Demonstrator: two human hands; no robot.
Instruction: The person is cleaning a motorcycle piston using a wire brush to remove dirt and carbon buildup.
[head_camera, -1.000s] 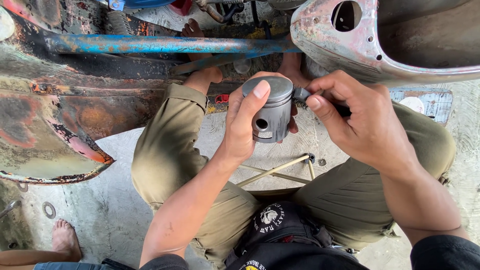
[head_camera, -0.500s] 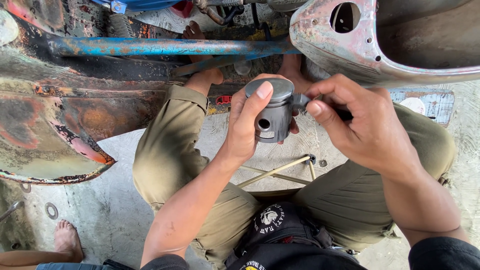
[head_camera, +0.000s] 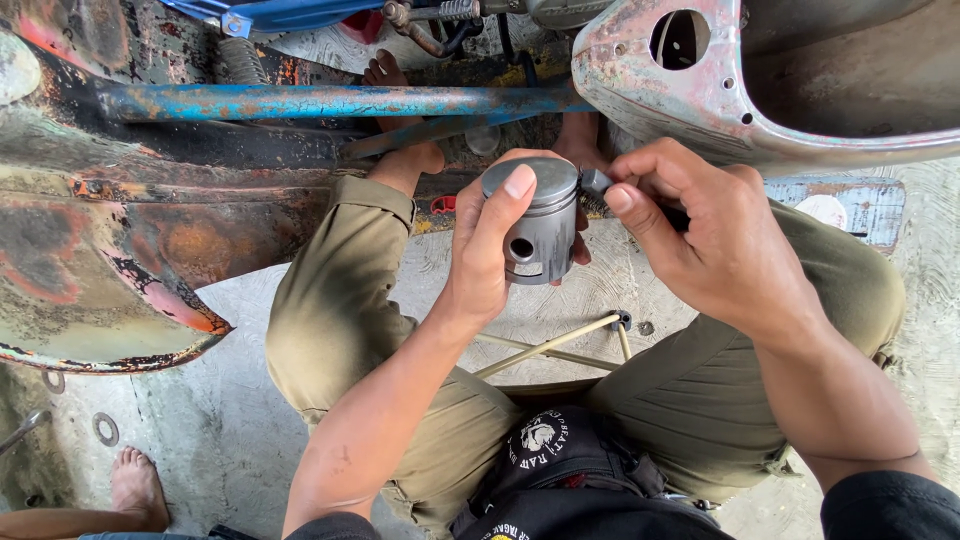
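Now the left hand (head_camera: 490, 250) clasps the grey piston (head_camera: 540, 225) while the right hand (head_camera: 715, 235) pinches a small dark tool (head_camera: 596, 181) against its crown, work unfinished

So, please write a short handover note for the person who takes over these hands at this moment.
Left hand: holds the grey piston upright above the lap, thumb on its crown, side pin hole facing the camera.
Right hand: pinches a small dark tool against the piston's upper edge; what the tip does is hidden.
Around: rusty scooter body and blue frame tube in front, thin metal rods on the concrete floor between the knees, a washer at the left.
Done: piston is out and in hand.
Left: work at the piston's top edge is unfinished, as far as visible.
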